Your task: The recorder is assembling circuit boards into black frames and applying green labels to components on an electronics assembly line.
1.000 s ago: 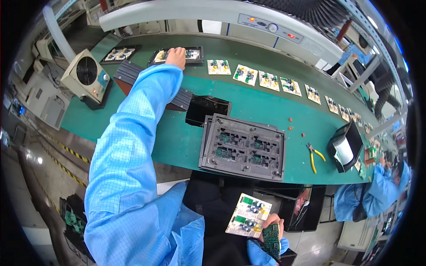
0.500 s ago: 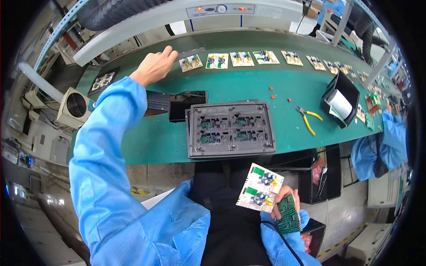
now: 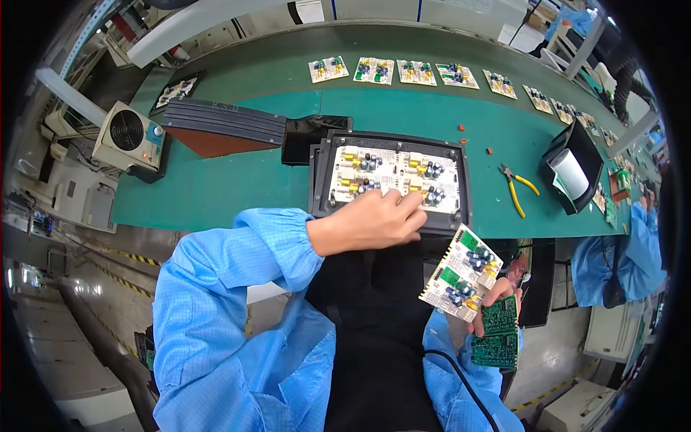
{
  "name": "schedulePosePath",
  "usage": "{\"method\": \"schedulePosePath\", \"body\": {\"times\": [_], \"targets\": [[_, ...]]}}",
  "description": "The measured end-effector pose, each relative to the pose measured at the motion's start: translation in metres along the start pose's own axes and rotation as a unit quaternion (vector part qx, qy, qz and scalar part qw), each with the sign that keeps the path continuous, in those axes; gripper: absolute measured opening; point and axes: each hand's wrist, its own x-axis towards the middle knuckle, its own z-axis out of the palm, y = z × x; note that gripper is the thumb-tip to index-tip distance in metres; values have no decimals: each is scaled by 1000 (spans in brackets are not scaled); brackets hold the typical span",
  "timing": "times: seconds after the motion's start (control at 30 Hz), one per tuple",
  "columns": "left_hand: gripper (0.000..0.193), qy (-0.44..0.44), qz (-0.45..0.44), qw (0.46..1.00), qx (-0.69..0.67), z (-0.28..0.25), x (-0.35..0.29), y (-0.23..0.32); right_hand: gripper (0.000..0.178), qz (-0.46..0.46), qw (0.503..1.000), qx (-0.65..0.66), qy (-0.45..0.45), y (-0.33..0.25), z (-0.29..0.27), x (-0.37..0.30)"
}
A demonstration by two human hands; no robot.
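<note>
My left hand (image 3: 378, 222) reaches over the near edge of a black tray fixture (image 3: 464, 194). Its fingers are curled down at the near edge of the white circuit boards (image 3: 395, 178) lying in the tray, which carry yellow, blue and black components. What the fingertips grip is partly hidden by the hand. At the lower right, off the table, my right hand (image 3: 495, 301) is closed around circuit boards. One white circuit board (image 3: 464, 277) faces up with green, blue and yellow parts. Green circuit boards (image 3: 497, 333) show their solder side beneath the fingers.
A row of circuit boards (image 3: 416, 72) lies along the far strip. Yellow-handled cutters (image 3: 515, 193), small red pieces (image 3: 489, 151) and a black bin with a white roll (image 3: 570, 171) are at right. A black angled box (image 3: 227, 122) and a fan unit (image 3: 128, 137) stand left. Another person's blue sleeve (image 3: 637, 237) shows far right.
My left hand has come from the far strip back to the tray. White boards now lie in the tray, where bare cut-outs showed before. My right hand still holds its boards.
</note>
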Motion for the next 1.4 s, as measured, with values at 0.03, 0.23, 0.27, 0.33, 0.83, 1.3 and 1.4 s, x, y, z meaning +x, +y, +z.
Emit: {"method": "schedulePosePath", "body": {"times": [0.03,0.23,0.27,0.33,0.83,1.3,1.4], "targets": [[34,-16,0,999,-44,1,-1,4,63,6,1000,5,2,-2,-3,-1],[30,-98,-328,619,-707,-35,3,15,62,13,1000,6,28,11,7,7],[30,-148,-369,474,-786,-41,4,10,62,27,998,-12,54,13,14,10],[29,-194,-363,464,-784,-40,4,5,64,62,995,-75,19,14,16,22],[22,298,-586,467,-591,59,-69,-301,50,-33,956,-125,262,-2,2,-4],[30,387,-563,427,-592,62,-61,-258,45,12,933,-146,328,1,20,-6],[34,215,-456,496,-707,-21,-33,-164,48,-54,903,-203,375,14,26,15]]}}
